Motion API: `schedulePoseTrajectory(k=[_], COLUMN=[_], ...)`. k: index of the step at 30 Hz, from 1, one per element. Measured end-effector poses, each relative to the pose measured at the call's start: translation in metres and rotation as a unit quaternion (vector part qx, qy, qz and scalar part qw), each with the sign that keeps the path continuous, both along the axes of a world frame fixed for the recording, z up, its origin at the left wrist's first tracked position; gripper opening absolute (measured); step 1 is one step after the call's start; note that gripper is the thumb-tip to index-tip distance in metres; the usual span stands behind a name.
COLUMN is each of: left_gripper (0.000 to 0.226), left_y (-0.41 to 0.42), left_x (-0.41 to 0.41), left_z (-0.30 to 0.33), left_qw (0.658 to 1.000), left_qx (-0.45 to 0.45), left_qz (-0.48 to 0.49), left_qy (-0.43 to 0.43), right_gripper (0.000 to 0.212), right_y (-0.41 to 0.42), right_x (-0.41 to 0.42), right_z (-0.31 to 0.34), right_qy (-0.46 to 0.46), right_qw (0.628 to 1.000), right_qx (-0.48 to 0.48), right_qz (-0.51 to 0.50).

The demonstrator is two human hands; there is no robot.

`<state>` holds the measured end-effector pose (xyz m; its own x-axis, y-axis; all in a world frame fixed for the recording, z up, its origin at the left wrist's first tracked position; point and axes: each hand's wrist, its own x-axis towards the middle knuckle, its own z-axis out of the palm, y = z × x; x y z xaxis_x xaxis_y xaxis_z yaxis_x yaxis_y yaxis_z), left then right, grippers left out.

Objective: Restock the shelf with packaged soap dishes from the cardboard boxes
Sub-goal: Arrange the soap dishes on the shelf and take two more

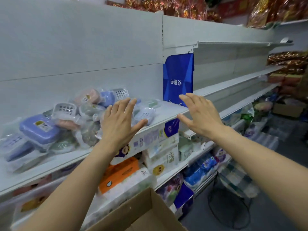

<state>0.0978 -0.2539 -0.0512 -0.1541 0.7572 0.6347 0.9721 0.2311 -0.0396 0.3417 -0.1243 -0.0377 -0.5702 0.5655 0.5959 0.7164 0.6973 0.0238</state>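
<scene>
Left grip (120, 121): spread flat and wide, holding nothing; palm down over the right end of the heap, fingers pointing up and right toward the back panel, thumb out to the right near the shelf lip.
Right grip (199, 114): likewise wide, fingers straight, empty; hovering off the bare stretch of shelf, fingertips in front of the blue pack (179, 79).
Soap dishes (66, 120): bagged, heaped loosely on the shelf (168, 109), filling its left part; none in either grip.
Lie from grips: heap sits left of and below the left grip, its nearest bags just beside or under those fingers; contact not clear. Well apart from the right grip, with bare board between.
Nearer hand: left, plainly.
Heap's long axis: along the shelf, lower left to upper right, parallel with the front lip.
Single packs: no shared heading. Purple box (39, 129) lies long side roughly along the shelf, slightly tilted; white perforated dishes (65, 109) lean at odd angles; pink one (87, 97) rests against the back panel.
Free room: between the heap's right end and the blue pack, which stands upright against the divider.
Box (138, 212): cardboard, flap open, low and in front, between the forearms; contents not visible.
Likely step: judged a squaring-up or a sweep of the heap, with both palms set to push or gather; otherwise a reach down to the box for more stock.
Risk: slippery bags near the front lip could slide off under a sideways shove.
</scene>
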Motion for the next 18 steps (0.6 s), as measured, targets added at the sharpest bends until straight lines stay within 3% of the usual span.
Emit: schedulePoseTrajectory(k=[5, 13, 18], left_gripper=[0.086, 0.092, 0.076], left_y=[0.084, 0.168, 0.204], left_x=[0.029, 0.052, 0.020], left_z=[-0.018, -0.030, -0.019], left_qw=[0.997, 0.980, 0.961], left_qx=[0.016, -0.034, -0.036], left_qz=[0.063, 0.158, 0.190], left_qy=[-0.046, -0.115, -0.198], right_gripper=[0.066, 0.070, 0.070], right_y=[0.111, 0.250, 0.301], right_x=[0.025, 0.020, -0.031], right_z=[0.000, 0.002, -0.004], right_qy=[-0.015, -0.052, -0.092], right_qw=[0.998, 0.980, 0.965], right_qx=[-0.022, -0.097, -0.117], right_qz=[0.056, 0.166, 0.217])
